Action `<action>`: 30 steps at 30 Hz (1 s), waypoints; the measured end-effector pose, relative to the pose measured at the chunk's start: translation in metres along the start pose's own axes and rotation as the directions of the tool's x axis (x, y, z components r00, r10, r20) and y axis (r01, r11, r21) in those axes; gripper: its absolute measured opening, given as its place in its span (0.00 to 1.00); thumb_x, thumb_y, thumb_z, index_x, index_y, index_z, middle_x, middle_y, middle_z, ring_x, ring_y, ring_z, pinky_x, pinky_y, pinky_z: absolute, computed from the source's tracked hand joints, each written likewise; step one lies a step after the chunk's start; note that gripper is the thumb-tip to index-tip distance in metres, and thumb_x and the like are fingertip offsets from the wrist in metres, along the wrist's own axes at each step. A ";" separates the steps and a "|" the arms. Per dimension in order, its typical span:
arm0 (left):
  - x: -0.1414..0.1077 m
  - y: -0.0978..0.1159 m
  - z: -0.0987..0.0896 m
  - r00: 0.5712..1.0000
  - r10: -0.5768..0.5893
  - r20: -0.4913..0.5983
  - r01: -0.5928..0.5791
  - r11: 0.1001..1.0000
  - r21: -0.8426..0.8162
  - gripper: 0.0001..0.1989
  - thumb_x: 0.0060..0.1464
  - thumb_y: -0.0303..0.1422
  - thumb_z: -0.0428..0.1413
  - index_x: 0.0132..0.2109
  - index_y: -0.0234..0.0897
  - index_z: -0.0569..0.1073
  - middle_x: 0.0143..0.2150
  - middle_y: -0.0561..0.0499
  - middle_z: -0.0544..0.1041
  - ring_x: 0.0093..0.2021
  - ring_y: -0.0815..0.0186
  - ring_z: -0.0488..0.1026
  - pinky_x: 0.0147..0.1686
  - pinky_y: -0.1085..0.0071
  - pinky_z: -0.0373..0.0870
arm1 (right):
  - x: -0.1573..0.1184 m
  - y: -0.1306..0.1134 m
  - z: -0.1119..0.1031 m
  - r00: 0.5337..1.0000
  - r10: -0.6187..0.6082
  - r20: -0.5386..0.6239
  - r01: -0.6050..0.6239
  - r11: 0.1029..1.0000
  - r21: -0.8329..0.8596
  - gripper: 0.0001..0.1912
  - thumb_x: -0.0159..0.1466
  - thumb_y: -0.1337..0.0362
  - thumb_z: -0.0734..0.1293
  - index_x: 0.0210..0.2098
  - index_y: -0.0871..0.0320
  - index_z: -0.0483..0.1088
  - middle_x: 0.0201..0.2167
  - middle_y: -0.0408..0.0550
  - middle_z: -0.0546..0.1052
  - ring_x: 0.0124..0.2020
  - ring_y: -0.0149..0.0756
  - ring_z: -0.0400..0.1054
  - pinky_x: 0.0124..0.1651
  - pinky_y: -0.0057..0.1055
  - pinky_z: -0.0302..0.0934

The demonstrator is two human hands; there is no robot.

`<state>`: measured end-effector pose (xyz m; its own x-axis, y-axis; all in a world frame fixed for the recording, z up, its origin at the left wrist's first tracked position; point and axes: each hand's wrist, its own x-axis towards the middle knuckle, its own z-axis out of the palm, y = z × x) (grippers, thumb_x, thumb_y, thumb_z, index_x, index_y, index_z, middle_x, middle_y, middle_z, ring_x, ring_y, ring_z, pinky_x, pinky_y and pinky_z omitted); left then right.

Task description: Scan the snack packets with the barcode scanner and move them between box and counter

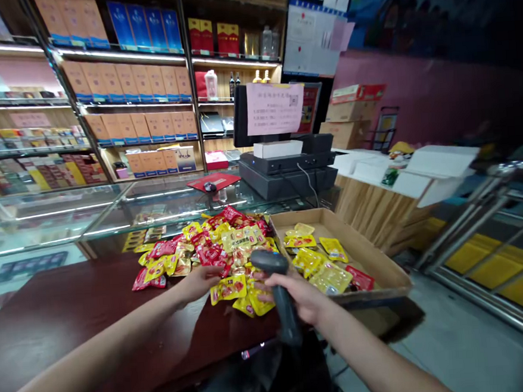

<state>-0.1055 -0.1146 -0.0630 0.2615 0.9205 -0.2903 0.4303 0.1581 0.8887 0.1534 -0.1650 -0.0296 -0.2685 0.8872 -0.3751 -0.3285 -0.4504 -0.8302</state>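
A pile of red and yellow snack packets [209,244] lies on the dark red tabletop [130,312]. At the pile's near left edge is my left hand [199,284], its fingertips touching or just over the packets; whether it pinches one is too blurred to tell. My right hand [302,294] is wrapped round the handle of a dark grey handheld scanner [284,305], whose head points left over the near right side of the pile. Beside the pile on the right, a shallow cardboard box [382,259] holds several yellow packets and a red one.
Behind the pile, a glass counter [149,198] carries a mouse [209,187] on a red mat and a cash register [282,170]. Shelves of boxed goods [128,80] line the back. A metal railing [493,251] stands at the right.
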 end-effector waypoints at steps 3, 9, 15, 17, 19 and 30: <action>-0.009 -0.017 0.012 0.993 0.114 -0.002 -0.108 0.940 0.323 0.28 0.45 0.39 0.59 0.55 0.36 0.72 0.53 0.44 0.74 0.54 0.53 0.68 0.54 0.62 0.60 | 0.017 0.030 0.015 0.993 0.057 -0.101 -0.062 0.997 -0.044 0.11 0.46 0.71 0.70 0.30 0.61 0.72 0.30 0.46 0.76 0.33 0.35 0.73 0.39 0.32 0.70; -0.013 -0.016 0.029 0.951 0.308 -0.023 -0.221 0.731 0.646 0.29 0.40 0.35 0.62 0.52 0.37 0.72 0.48 0.42 0.75 0.47 0.53 0.71 0.46 0.64 0.65 | 0.035 0.035 0.031 0.999 0.047 -0.024 -0.044 0.994 0.099 0.08 0.45 0.74 0.67 0.27 0.61 0.70 0.24 0.44 0.74 0.29 0.32 0.73 0.38 0.29 0.68; 0.002 -0.018 -0.004 0.980 0.173 -0.096 -0.142 0.953 0.266 0.17 0.41 0.35 0.62 0.42 0.38 0.75 0.40 0.49 0.79 0.42 0.59 0.74 0.41 0.69 0.67 | 0.045 0.025 0.044 0.985 -0.032 0.170 0.020 0.997 0.068 0.13 0.43 0.72 0.70 0.31 0.61 0.73 0.35 0.48 0.77 0.39 0.36 0.73 0.45 0.32 0.66; 0.002 -0.018 -0.018 0.997 0.064 -0.052 -0.063 0.998 0.019 0.20 0.40 0.38 0.64 0.42 0.36 0.75 0.39 0.48 0.79 0.39 0.60 0.75 0.37 0.69 0.69 | 0.050 0.028 0.051 0.989 -0.078 0.128 0.085 0.995 -0.043 0.13 0.44 0.70 0.70 0.31 0.61 0.74 0.33 0.47 0.78 0.37 0.36 0.72 0.44 0.32 0.65; 0.001 -0.014 -0.030 0.999 -0.026 0.037 0.033 0.979 -0.203 0.21 0.39 0.40 0.65 0.41 0.35 0.75 0.38 0.47 0.79 0.37 0.60 0.75 0.35 0.68 0.71 | 0.055 0.029 0.058 0.984 -0.136 0.111 0.152 0.976 -0.155 0.13 0.45 0.69 0.70 0.32 0.61 0.74 0.31 0.46 0.78 0.36 0.36 0.71 0.42 0.31 0.64; 0.039 0.031 -0.054 0.998 -0.059 0.033 0.068 0.824 -0.563 0.16 0.36 0.35 0.69 0.31 0.32 0.73 0.28 0.51 0.75 0.26 0.70 0.72 0.28 0.71 0.73 | 0.047 -0.002 0.076 0.949 -0.293 0.118 0.315 0.901 -0.297 0.17 0.48 0.66 0.69 0.38 0.59 0.71 0.37 0.46 0.77 0.41 0.38 0.71 0.44 0.33 0.64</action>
<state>-0.1284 -0.0547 -0.0273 0.2640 0.8971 -0.3542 -0.1142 0.3937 0.9121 0.0729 -0.1295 -0.0142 -0.2656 0.9619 -0.0644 -0.1118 -0.0971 -0.9890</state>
